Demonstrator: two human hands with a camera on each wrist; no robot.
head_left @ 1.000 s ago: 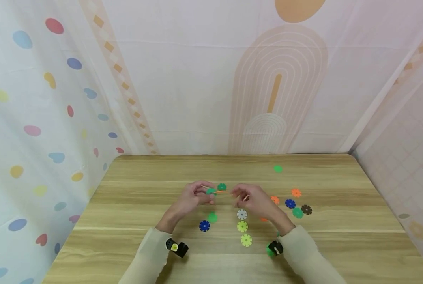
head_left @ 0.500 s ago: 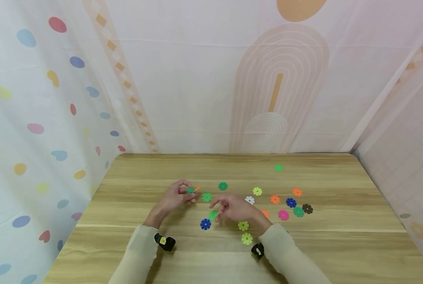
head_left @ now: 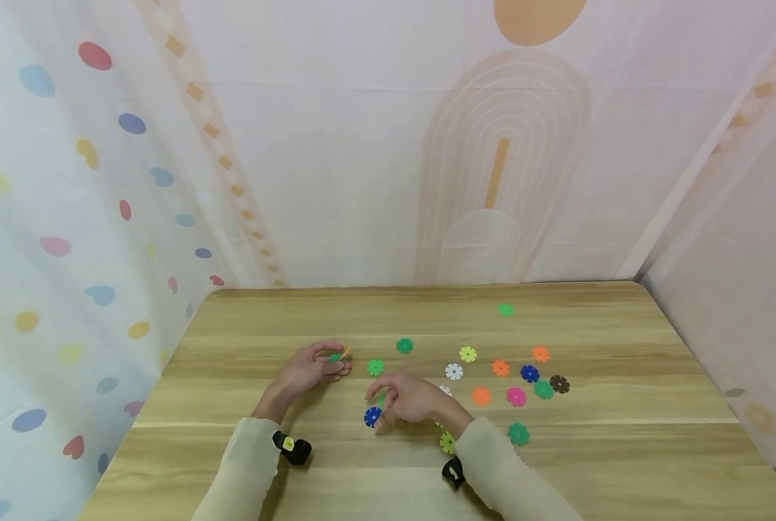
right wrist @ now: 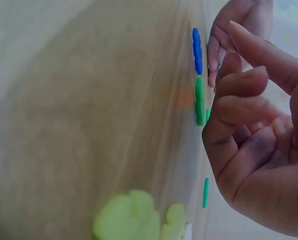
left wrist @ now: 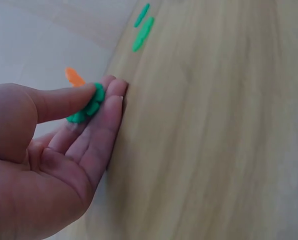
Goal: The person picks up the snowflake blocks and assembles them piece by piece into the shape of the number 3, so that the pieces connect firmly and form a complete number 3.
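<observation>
My left hand (head_left: 333, 359) rests on the wooden table (head_left: 245, 347) and pinches a small joined piece, a green notched disc (left wrist: 86, 107) with an orange disc (left wrist: 74, 76) stuck in it, between thumb and fingertips. My right hand (head_left: 381, 409) hovers just right of it with loosely curled fingers and holds nothing. Its fingertips are next to a blue disc (head_left: 373, 416) and over a green disc (right wrist: 199, 100) that lies partly hidden under the hand. Both discs lie flat on the table.
Several more discs lie scattered to the right: green (head_left: 376, 367), dark green (head_left: 404, 346), white (head_left: 454, 371), orange (head_left: 481, 396), pink (head_left: 515, 396), brown (head_left: 559, 384), and a yellow-green one (right wrist: 129, 215) by my right wrist. Fabric walls close in the table.
My hands have parted. The left drew back to the left with the green-and-orange piece. The right came down and left to the blue disc, uncovering discs behind it.
</observation>
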